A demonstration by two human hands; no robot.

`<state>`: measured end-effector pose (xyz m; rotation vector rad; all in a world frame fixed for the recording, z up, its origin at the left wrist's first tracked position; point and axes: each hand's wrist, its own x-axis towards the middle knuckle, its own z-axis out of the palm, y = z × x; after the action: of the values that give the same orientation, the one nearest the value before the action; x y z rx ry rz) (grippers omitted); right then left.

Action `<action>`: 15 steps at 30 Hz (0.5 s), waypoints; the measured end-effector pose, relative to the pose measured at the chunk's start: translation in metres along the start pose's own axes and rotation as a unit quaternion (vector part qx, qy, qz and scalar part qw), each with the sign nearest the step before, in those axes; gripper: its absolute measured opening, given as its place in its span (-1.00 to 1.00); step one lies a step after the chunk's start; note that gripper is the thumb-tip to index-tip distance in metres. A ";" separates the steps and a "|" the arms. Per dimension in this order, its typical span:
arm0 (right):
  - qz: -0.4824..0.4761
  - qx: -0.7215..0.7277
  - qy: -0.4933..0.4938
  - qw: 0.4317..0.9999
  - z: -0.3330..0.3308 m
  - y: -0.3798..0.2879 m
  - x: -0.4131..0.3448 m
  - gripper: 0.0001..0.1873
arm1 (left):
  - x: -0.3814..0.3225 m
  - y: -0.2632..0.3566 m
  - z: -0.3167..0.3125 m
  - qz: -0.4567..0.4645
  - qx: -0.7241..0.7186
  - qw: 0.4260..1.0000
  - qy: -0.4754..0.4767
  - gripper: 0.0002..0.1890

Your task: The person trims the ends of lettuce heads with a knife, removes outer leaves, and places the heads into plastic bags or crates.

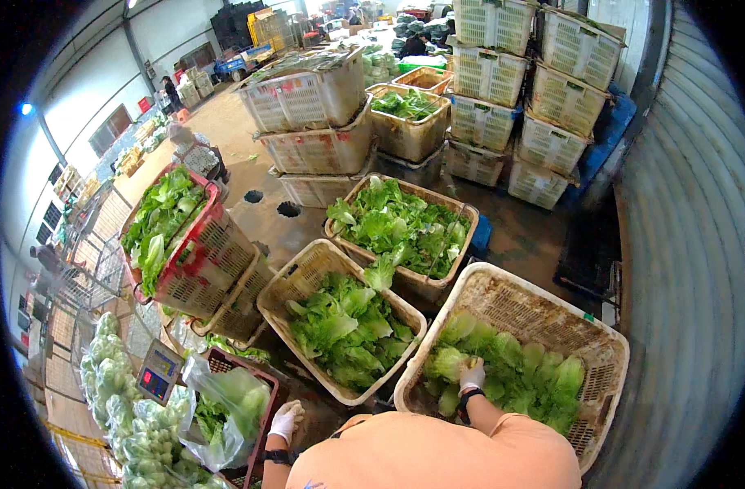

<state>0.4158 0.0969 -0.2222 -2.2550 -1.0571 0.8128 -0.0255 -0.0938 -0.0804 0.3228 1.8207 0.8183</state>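
My right hand [471, 374], in a white glove, is inside a large dirty white plastic crate [598, 348]. Its fingers close around the butt end of a lettuce head [447, 364]; more leafy lettuce [531, 379] lies beside it. My left hand [286, 420], also gloved, hangs loosely curled just right of a dark red crate [273, 391], with nothing visible in it. That crate holds an open clear plastic bag [225, 449] with lettuce [209, 419] inside. Between my hands and farther off, another crate [286, 293] contains loose lettuce leaves [348, 327].
A scale display [159, 371] stands beside bagged lettuce [112, 391] at left. A red-stained crate [201, 257] of greens tops a stack. Ahead are a tan crate [430, 282] of lettuce and tall crate stacks [488, 73]. A corrugated wall [690, 275] bounds the right. A person [195, 153] sits farther away.
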 end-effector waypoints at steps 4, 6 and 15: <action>0.056 0.029 0.035 0.997 -0.008 0.026 0.022 -0.71 | 0.009 0.018 0.013 0.040 0.024 0.999 -0.026 -0.60; 0.002 0.122 0.046 0.991 -0.025 0.019 0.021 -0.71 | 0.012 0.033 0.019 0.085 -0.005 0.995 -0.042 -0.59; -0.324 0.149 -0.162 0.920 -0.222 -0.176 -0.051 -0.78 | -0.050 0.160 0.076 0.327 0.041 0.912 -0.244 -0.48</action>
<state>0.4577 0.1119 0.0623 -1.3988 -1.5846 0.9758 0.0383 0.0229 0.0471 1.1307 1.2672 0.9968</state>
